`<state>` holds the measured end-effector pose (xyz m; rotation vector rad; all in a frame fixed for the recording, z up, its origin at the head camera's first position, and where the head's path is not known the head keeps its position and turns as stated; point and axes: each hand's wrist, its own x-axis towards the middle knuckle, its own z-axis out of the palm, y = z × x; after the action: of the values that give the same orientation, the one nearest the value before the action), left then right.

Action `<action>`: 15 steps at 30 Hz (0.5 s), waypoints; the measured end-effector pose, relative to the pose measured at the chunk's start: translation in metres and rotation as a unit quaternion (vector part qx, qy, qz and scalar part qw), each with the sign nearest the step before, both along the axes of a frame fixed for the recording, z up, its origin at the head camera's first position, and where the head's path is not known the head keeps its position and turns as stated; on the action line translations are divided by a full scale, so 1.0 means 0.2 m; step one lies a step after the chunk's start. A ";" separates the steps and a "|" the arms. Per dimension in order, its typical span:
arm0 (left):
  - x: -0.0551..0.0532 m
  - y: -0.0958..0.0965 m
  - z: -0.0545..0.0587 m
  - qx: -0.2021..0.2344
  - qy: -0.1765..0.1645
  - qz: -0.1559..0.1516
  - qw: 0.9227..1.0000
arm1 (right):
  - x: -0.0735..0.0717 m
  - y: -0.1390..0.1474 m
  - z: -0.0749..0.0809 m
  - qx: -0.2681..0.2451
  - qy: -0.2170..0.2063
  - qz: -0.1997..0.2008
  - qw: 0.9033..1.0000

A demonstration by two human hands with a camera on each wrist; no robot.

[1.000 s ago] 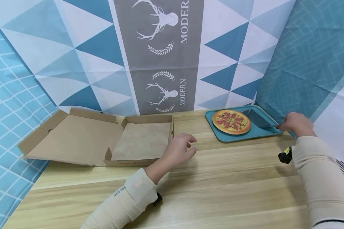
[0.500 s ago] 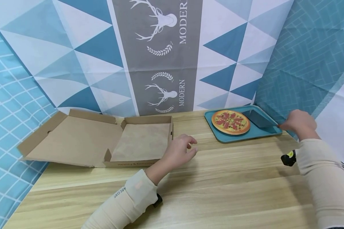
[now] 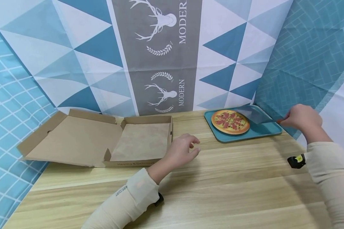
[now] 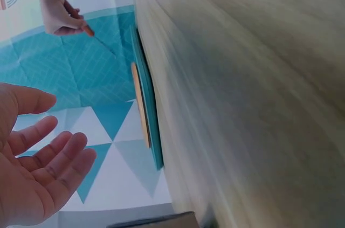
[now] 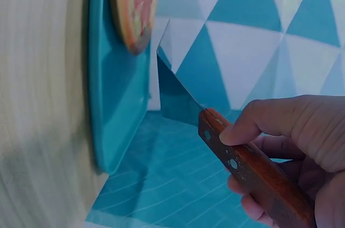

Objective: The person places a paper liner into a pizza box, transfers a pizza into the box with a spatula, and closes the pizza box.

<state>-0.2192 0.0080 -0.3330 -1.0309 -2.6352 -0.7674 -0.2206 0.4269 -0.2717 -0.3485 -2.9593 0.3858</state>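
My right hand (image 3: 303, 119) grips the wooden handle of a metal spatula (image 5: 253, 166), thumb along its edge. The spatula's wide blade (image 5: 177, 94) is lifted off the blue tray (image 3: 263, 128), its tip near the pizza's right side in the head view. On the tray's left half lies the round pizza (image 3: 230, 122), topped with red strips. My left hand (image 3: 182, 151) hangs with loosely bent fingers over the table beside the box's right wall, holding nothing. In the left wrist view, the left palm (image 4: 27, 190) and spread fingers show bare.
An open cardboard pizza box (image 3: 143, 163) stands at the left, its lid (image 3: 71, 140) folded out leftward and a paper liner (image 3: 141, 141) inside. Patterned cloth walls (image 3: 163, 57) rise right behind the wooden table (image 3: 218, 190) and at both sides.
My right hand has raised the spatula from the tray and shifted rightward and up, the blade lifting and tilting. The left hand has barely moved; the pizza stays in place.
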 end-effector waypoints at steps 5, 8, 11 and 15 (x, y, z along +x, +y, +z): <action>0.01 0.03 0.03 -0.004 -0.011 -0.006 1.000 | 0.03 -0.06 0.04 0.003 -0.003 0.038 0.999; 0.02 0.05 0.03 -0.007 -0.011 -0.012 1.000 | 0.05 -0.11 0.06 0.004 0.004 0.060 0.998; 0.02 0.06 0.03 -0.012 -0.005 -0.018 1.000 | 0.06 -0.16 0.09 0.011 0.012 0.084 0.996; 0.02 0.06 0.02 -0.016 0.003 -0.023 1.000 | 0.07 -0.24 0.13 0.023 0.018 0.104 0.994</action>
<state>-0.2148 0.0201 -0.3298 -1.1044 -2.6355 -0.7325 -0.2071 0.3795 -0.2467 -0.0274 -2.9716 0.3426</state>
